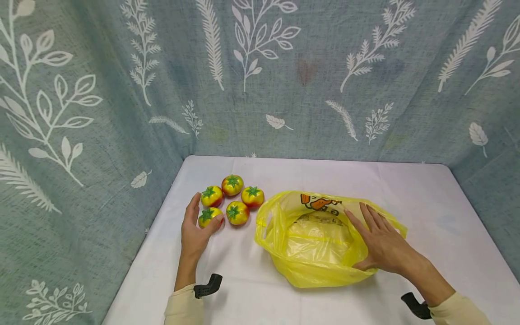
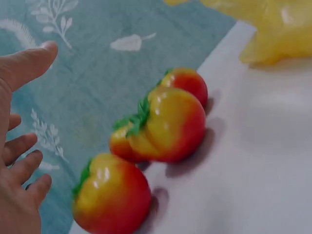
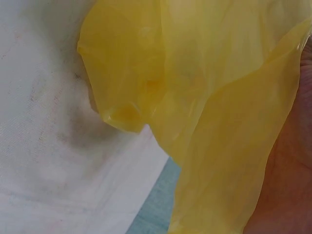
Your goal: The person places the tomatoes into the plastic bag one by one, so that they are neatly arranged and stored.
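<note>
Person's left hand (image 1: 196,234): wide, thumb apart from fingers, beside five round, shiny, yellow-red fruits with green leafy tops (image 1: 239,215), bunched on left of white table (image 1: 443,216). Right of fruits: thin yellow plastic bag (image 1: 313,274), top spread wide. Right hand (image 1: 382,243): wide, fingers straight, touching bag's right side.

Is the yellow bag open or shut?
Open. The yellow bag gapes wide in the head view, its inside showing, with the right hand at its rim.

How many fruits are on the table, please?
5, left of the bag: back fruit, middle left fruit, middle right fruit, front left fruit, front right fruit; none appears hidden.
</note>
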Motion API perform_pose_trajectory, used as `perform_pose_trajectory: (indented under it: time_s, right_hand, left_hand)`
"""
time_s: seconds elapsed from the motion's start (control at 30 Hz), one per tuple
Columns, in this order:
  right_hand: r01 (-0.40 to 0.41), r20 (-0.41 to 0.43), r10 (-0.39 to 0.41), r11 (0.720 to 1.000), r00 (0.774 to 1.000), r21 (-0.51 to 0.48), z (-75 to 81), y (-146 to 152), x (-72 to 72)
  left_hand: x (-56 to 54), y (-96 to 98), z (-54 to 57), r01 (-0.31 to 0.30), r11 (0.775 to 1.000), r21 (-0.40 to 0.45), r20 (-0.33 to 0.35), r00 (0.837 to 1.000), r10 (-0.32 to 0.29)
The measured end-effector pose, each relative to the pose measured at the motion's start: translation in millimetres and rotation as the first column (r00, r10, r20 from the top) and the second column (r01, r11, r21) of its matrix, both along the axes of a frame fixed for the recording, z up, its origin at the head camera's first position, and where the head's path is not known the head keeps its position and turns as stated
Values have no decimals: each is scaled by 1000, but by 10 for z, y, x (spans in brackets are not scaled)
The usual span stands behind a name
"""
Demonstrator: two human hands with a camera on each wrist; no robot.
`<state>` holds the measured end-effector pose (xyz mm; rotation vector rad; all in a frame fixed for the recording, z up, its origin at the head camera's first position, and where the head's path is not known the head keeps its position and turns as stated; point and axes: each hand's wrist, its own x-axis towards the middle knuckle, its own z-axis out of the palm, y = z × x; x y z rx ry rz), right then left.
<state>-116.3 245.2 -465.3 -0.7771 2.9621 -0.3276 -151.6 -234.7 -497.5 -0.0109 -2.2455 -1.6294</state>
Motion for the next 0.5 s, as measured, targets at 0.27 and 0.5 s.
perform_pose_trajectory:
  time_s: [0.27,0.5]
  right_hand:
    - [5,-2,-5,1000,1000,4,6,14,13]
    - [15,-7,-15,1000,1000,9,19,13,22]
  left_hand:
    - [24,-148,-270,-83,996,13,94,992,81]
    - [14,-222,-452,-120,992,48,163,980,111]
